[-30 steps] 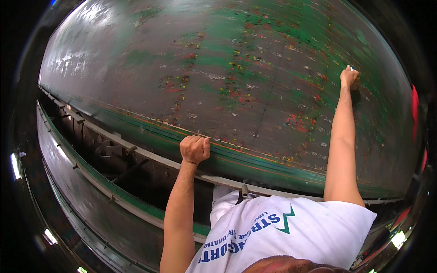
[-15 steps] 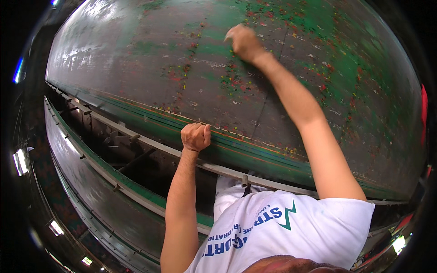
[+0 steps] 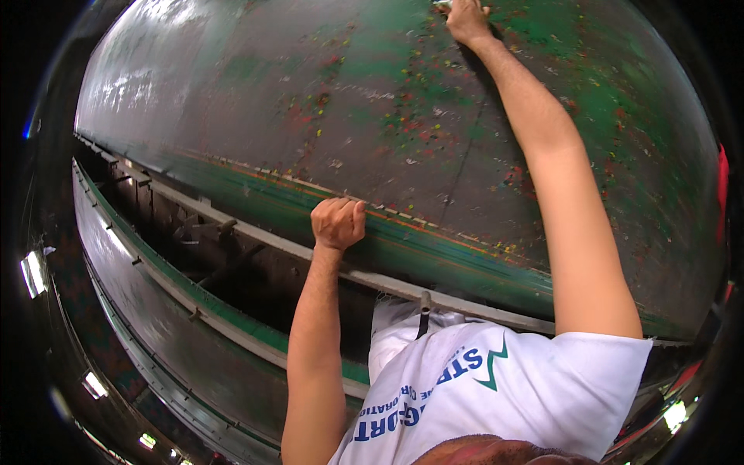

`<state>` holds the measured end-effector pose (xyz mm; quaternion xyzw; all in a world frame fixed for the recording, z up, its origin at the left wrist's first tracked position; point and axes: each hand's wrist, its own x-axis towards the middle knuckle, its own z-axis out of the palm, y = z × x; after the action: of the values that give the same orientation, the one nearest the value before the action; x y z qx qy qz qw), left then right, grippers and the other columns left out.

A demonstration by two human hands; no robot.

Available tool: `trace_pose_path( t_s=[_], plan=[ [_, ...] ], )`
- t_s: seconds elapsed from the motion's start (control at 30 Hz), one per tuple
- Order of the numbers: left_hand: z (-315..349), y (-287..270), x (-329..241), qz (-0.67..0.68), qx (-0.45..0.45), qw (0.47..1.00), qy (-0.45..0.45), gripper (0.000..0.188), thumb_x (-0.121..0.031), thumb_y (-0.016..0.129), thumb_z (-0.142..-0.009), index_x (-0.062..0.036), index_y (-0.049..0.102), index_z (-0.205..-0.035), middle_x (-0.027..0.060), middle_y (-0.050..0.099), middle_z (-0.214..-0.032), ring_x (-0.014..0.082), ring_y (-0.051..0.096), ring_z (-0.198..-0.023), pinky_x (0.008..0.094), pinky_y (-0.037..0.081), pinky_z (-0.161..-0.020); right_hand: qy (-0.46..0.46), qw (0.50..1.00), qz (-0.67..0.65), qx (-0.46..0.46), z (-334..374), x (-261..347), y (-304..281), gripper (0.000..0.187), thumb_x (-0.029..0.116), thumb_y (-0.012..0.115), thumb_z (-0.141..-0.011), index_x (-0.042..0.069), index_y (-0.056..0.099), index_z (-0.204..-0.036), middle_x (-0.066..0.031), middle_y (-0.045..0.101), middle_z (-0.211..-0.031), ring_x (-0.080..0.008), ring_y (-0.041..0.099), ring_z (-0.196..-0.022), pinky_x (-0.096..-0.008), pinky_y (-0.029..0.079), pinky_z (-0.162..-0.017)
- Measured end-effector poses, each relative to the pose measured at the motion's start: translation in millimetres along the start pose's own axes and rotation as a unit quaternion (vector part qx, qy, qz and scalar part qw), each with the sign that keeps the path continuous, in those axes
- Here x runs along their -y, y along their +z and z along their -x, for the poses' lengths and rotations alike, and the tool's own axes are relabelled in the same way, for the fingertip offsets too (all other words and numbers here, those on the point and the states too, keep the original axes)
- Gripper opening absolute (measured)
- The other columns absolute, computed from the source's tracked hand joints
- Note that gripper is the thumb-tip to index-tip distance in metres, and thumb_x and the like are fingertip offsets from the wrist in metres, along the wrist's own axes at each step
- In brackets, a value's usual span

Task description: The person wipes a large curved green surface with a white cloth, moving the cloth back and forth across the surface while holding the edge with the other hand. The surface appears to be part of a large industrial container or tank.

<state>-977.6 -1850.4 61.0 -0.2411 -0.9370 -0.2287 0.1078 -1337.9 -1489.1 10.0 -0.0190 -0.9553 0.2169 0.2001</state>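
A long table (image 3: 256, 101) with a dark, worn top fills the view ahead, smeared with green and flecked with red and yellow paint. My left hand (image 3: 339, 222) is closed in a fist at the table's green near edge; whether its curled fingers hold anything is hidden. Far out over the top, my right hand (image 3: 468, 23) reaches the upper rim of the picture with bent fingers. A small pale, shiny object (image 3: 442, 7) shows at its fingertips, partly cut off and too small to name.
A grey rail (image 3: 263, 243) runs along the near side of the table, with a short upright peg (image 3: 425, 301) close to my body. Beyond a dark gap with metal supports, a second long table (image 3: 155, 271) lies at the left.
My right hand has moved farther away across the tabletop and a little to the right, its arm stretching out. My left hand stays at the edge, and the view has shifted slightly.
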Motion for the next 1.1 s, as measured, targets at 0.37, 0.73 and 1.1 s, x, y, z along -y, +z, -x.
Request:
trace_pose_path(
  t_s=[0.37,0.73,1.1],
  plan=[
    [6,-2,6,0.053,-0.014,0.998,-0.003,0.031,-0.014,0.057,-0.096,-0.008,0.061,-0.066,0.0097,0.057,-0.062,0.0331,0.062,-0.059,0.0443,0.051,-0.059,-0.309,0.907,-0.154,0.239,305,182,-100,0.022,0.019,0.061,-0.092,0.011,0.072,-0.109,-0.0112,0.064,-0.106,-0.0302,0.061,-0.101,-0.0449,0.041,-0.093],
    [8,-3,7,0.09,-0.039,0.995,-0.005,0.038,-0.018,0.062,-0.098,-0.0098,0.061,-0.06,0.0104,0.063,-0.061,0.0335,0.064,-0.057,0.0448,0.052,-0.057,0.134,0.986,0.097,-0.03,222,108,-80,0.025,0.028,0.07,-0.094,0.008,0.068,-0.109,-0.0185,0.066,-0.115,-0.0414,0.065,-0.105,-0.0572,0.046,-0.09],
    [3,-44,55,0.153,0.245,0.948,0.132,0.056,-0.036,0.053,-0.109,-0.0046,0.066,-0.066,0.018,0.064,-0.065,0.0426,0.065,-0.062,0.0519,0.05,-0.058,0.069,0.993,0.091,0.006,403,92,-174,0.013,0.02,0.068,-0.091,0.01,0.069,-0.099,-0.0161,0.07,-0.103,-0.042,0.067,-0.086,-0.0557,0.047,-0.07]
  ],
)
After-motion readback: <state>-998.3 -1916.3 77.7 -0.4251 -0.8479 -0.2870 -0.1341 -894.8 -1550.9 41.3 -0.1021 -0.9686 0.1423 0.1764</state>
